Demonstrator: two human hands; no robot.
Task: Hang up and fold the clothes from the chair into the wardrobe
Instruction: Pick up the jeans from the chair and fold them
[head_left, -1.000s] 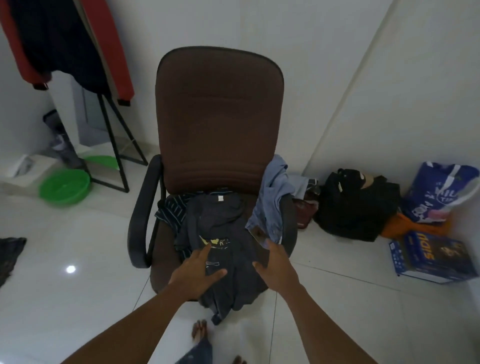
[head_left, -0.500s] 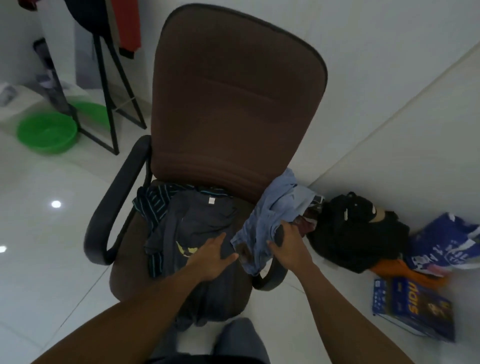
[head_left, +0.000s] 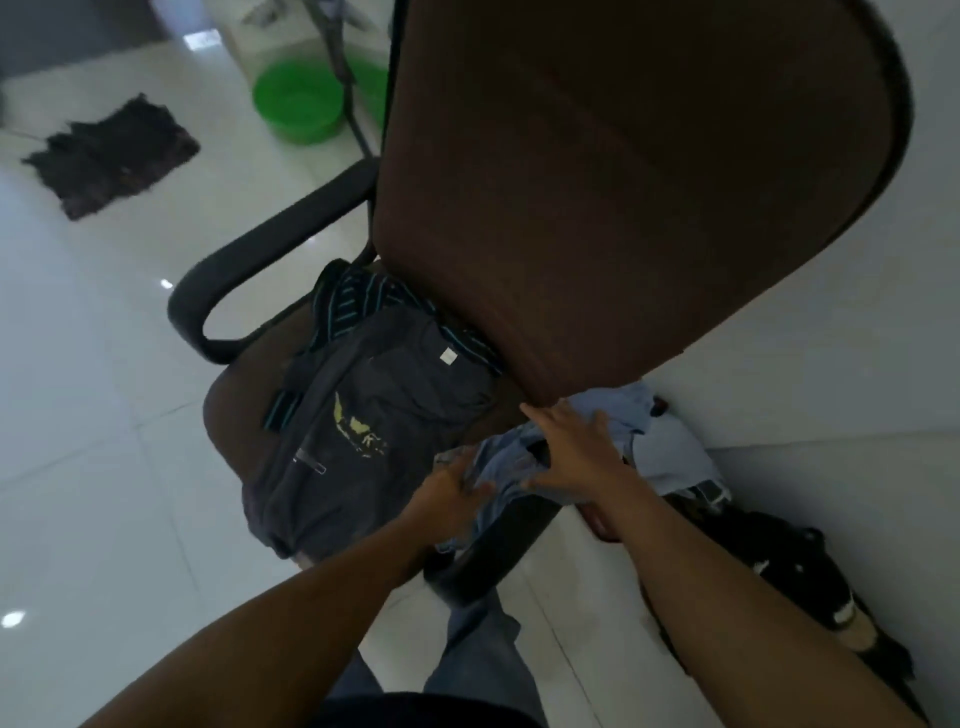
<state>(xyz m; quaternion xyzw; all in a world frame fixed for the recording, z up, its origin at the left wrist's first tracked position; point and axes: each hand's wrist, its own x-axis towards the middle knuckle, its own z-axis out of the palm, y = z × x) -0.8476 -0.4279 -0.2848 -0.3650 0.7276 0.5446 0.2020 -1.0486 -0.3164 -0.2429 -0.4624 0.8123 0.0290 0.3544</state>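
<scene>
pinching the near edge of the light blue garment (head_left: 501, 460) with the left hand (head_left: 449, 493), thumb on top, fingers curled under the cloth. pressing the right hand (head_left: 576, 457) flat on the same garment, fingers spread and nearly straight, tips just beside the lower edge of the backrest of the brown chair (head_left: 623, 208). lies bunched over the right armrest (head_left: 493, 556), partly off the seat toward the wall. spread across the seat just left of the hands: a dark grey t-shirt (head_left: 374, 410) with a yellow print and a small white neck label, hem hanging over the front edge. tucked under it at the back of the seat, a dark striped garment (head_left: 353, 301), touching the backrest. on the white tiled floor (head_left: 104, 415): a green basin (head_left: 296, 98) behind the chair, a dark mat (head_left: 111, 156) well apart to the left, a black bag (head_left: 779, 561) near the wall on the right.
</scene>
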